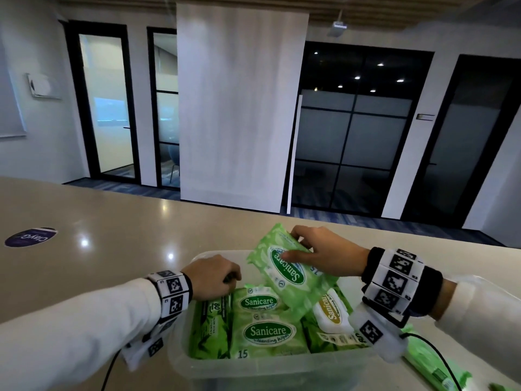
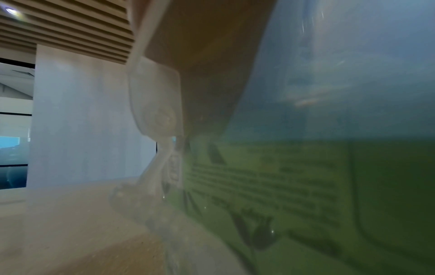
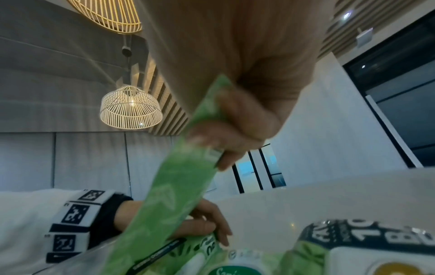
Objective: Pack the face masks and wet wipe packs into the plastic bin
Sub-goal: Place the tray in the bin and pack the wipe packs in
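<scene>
Gripping a dark green wipe pack (image 1: 210,320) at the bin's left wall, the left hand (image 1: 211,276) curls its fingers.

Right hand (image 1: 324,256) pinches a light green wet wipe pack (image 1: 284,273), tilted above packs already lying in the plastic bin (image 1: 253,371).

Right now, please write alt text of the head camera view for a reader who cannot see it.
The right hand holds a green wet wipe pack tilted over a clear plastic bin already holding several green wipe packs. The left hand reaches into the bin's left side. The bin stands on a beige table.
</scene>
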`<state>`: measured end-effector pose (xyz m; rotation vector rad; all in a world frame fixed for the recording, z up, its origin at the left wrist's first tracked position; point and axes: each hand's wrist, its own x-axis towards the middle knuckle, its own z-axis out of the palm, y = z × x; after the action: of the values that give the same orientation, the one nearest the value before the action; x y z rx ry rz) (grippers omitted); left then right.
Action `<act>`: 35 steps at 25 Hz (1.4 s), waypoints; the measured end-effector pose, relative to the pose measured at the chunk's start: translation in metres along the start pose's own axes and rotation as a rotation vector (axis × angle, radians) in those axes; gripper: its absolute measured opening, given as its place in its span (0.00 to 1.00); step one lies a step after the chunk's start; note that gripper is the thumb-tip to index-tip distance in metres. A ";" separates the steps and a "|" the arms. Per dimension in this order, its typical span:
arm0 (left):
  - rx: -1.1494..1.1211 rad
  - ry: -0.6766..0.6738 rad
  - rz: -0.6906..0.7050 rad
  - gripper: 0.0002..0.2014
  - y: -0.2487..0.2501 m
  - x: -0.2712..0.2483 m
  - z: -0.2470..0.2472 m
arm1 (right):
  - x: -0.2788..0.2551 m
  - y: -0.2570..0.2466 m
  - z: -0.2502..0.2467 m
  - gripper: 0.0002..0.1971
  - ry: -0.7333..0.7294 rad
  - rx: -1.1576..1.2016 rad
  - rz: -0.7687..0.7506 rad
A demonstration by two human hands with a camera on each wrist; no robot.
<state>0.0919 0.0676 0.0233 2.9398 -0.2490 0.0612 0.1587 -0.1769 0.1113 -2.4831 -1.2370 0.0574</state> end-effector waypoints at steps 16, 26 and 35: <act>-0.516 0.291 -0.016 0.22 0.003 -0.013 -0.003 | 0.064 -0.011 0.031 0.18 -0.448 -0.186 -0.044; 0.049 -0.068 0.047 0.18 -0.007 -0.002 -0.002 | 0.081 -0.010 0.047 0.25 -0.612 -0.374 -0.014; 0.087 -0.251 0.042 0.25 0.001 -0.005 -0.005 | 0.072 0.000 0.060 0.42 -0.871 -0.614 -0.003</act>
<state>0.0867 0.0683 0.0283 3.0253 -0.3526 -0.2999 0.1912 -0.1031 0.0641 -3.1059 -1.7831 0.9847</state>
